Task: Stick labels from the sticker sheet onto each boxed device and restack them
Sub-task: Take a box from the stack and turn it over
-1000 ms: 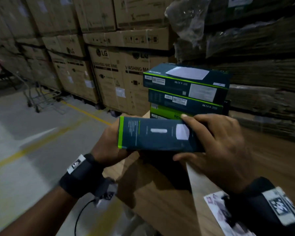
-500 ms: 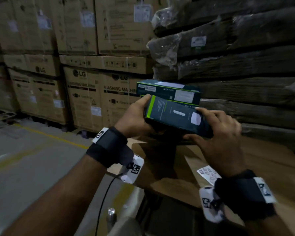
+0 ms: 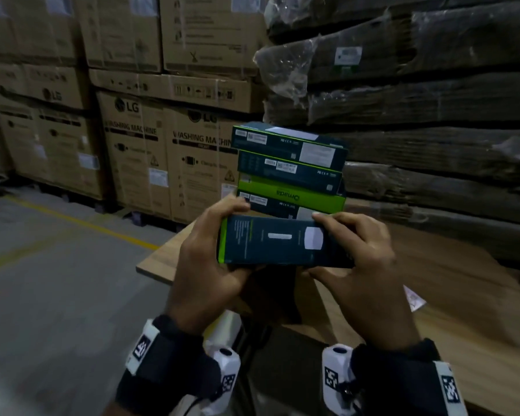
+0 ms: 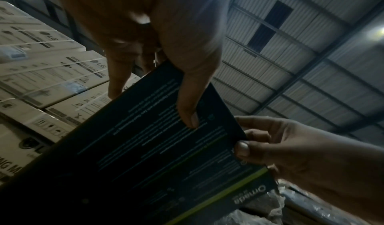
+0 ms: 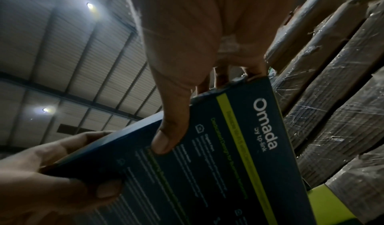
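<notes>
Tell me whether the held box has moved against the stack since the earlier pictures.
Yes. The held box has dropped against the stack: half a second ago it reached the top box, now it overlaps only the fourth.

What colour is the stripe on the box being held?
Lime green stripe, clearest in the right wrist view.

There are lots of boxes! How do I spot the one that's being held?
Find the wooden table in front of the big washing machine cartons. A stack of dark device boxes stands on it. Just in front, the left hand and right hand grip the held box: it alone is off the stack.
</notes>
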The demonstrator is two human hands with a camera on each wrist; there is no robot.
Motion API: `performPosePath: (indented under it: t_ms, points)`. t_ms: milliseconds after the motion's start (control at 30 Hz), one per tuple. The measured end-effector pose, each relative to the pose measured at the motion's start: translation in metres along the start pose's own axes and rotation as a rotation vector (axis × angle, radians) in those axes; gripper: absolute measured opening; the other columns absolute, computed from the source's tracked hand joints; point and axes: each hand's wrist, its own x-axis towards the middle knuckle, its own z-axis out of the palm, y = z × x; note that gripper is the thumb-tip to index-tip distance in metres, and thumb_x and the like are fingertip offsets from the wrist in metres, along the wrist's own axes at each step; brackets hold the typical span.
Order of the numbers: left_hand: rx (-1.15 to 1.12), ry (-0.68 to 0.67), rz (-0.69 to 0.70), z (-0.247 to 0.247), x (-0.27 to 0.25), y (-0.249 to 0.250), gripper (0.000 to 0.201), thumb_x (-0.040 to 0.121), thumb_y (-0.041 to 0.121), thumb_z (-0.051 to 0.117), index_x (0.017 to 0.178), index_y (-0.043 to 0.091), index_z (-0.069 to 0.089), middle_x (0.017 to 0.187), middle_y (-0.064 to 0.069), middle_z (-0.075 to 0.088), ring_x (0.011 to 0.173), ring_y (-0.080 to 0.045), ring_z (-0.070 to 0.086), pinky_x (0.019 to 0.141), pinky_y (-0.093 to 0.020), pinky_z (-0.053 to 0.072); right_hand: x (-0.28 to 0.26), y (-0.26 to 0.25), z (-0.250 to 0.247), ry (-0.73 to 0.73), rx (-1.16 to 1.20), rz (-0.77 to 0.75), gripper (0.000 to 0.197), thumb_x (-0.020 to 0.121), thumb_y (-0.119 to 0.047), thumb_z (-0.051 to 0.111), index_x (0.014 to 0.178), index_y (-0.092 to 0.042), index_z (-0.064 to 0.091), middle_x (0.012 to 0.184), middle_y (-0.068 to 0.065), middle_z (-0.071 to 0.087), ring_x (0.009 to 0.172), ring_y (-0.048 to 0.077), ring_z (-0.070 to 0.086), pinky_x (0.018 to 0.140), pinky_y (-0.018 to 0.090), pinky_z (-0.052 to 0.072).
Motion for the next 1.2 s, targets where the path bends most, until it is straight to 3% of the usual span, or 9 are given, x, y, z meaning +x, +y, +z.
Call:
performPosePath:
  t_ms: [200,300,433,533,733,833,967,1100,1200]
  points:
    - [-0.045,0.006,-0.125,-0.011,-0.022,0.0,0.073,0.065,-0.003,0.097,0.122,0.024,0.061,0.129,0.015,0.068,0.121,-0.001,0.065,0.092,-0.021,0.057,-0.022,-0.009,0.0,-0.101,0.006,0.149,0.128,0.062,-0.015,0.099,0.166,-0.033,0.028,0.154,-0.005,0.04,0.143,0.016,0.036,0.117,0.032,0.032]
    - [-0.051,0.019,-0.141,-0.01,-0.032,0.001,0.073,0.064,-0.009,0.097,0.121,0.021,0.062,0.128,0.013,0.07,0.121,0.0,0.066,0.093,-0.013,0.053,-0.028,-0.007,-0.003,-0.106,0.039,0.173,0.124,0.06,-0.018,0.102,0.163,-0.027,0.033,0.157,-0.003,0.041,0.144,0.017,0.04,0.121,0.037,0.038]
    - [-0.084,0.013,-0.161,-0.016,-0.028,0.004,0.075,0.063,-0.005,0.099,0.12,0.027,0.062,0.129,0.013,0.07,0.122,-0.004,0.068,0.093,-0.015,0.056,-0.031,-0.007,-0.005,-0.032,0.079,0.143,0.097,0.062,-0.029,0.099,0.145,-0.021,0.049,0.139,-0.006,0.051,0.126,0.012,0.052,0.108,0.042,0.051]
    - [-0.063,0.01,-0.175,-0.022,-0.023,0.007,0.078,0.061,0.004,0.104,0.122,0.029,0.062,0.13,0.013,0.07,0.123,-0.008,0.067,0.095,-0.021,0.058,-0.032,-0.007,-0.009,0.032,0.134,0.085,0.083,0.066,-0.029,0.096,0.138,-0.017,0.056,0.137,-0.005,0.052,0.126,0.013,0.054,0.105,0.042,0.053]
    - [-0.025,-0.021,-0.171,-0.025,-0.022,0.019,0.078,0.061,0.011,0.105,0.123,0.031,0.061,0.129,0.013,0.07,0.122,-0.011,0.068,0.097,-0.037,0.062,-0.043,-0.007,-0.009,0.096,0.16,0.038,0.079,0.07,-0.023,0.093,0.142,-0.019,0.06,0.154,-0.001,0.048,0.142,0.01,0.048,0.114,0.014,0.038]
    - [-0.009,-0.028,-0.148,-0.023,-0.022,0.024,0.078,0.063,0.011,0.104,0.124,0.031,0.06,0.13,0.013,0.07,0.124,-0.012,0.068,0.099,-0.039,0.061,-0.047,-0.005,-0.009,0.112,0.176,0.029,0.081,0.072,-0.021,0.094,0.144,-0.023,0.059,0.155,-0.002,0.048,0.142,0.004,0.046,0.113,0.01,0.035]
    - [-0.026,-0.026,-0.149,-0.022,-0.024,0.025,0.079,0.064,0.01,0.103,0.126,0.031,0.059,0.132,0.012,0.069,0.125,-0.014,0.068,0.101,-0.036,0.06,-0.048,-0.008,-0.012,0.14,0.192,0.029,0.083,0.072,-0.019,0.095,0.146,-0.019,0.058,0.153,0.0,0.049,0.141,0.006,0.047,0.112,0.013,0.038]
    - [-0.058,-0.034,-0.16,-0.024,-0.025,0.024,0.078,0.065,0.007,0.102,0.127,0.03,0.06,0.13,0.013,0.07,0.123,-0.012,0.069,0.098,-0.028,0.06,-0.048,-0.008,-0.015,0.173,0.215,0.106,0.101,0.065,-0.033,0.097,0.153,-0.019,0.049,0.149,-0.002,0.051,0.136,0.014,0.053,0.112,0.034,0.048]
    - [-0.09,-0.049,-0.172,-0.025,-0.024,0.021,0.079,0.064,0.004,0.102,0.126,0.027,0.06,0.131,0.012,0.07,0.124,-0.012,0.069,0.098,-0.025,0.059,-0.048,-0.004,-0.016,0.118,0.246,0.139,0.094,0.064,-0.042,0.094,0.147,-0.023,0.052,0.14,-0.01,0.056,0.129,0.007,0.055,0.107,0.029,0.05]
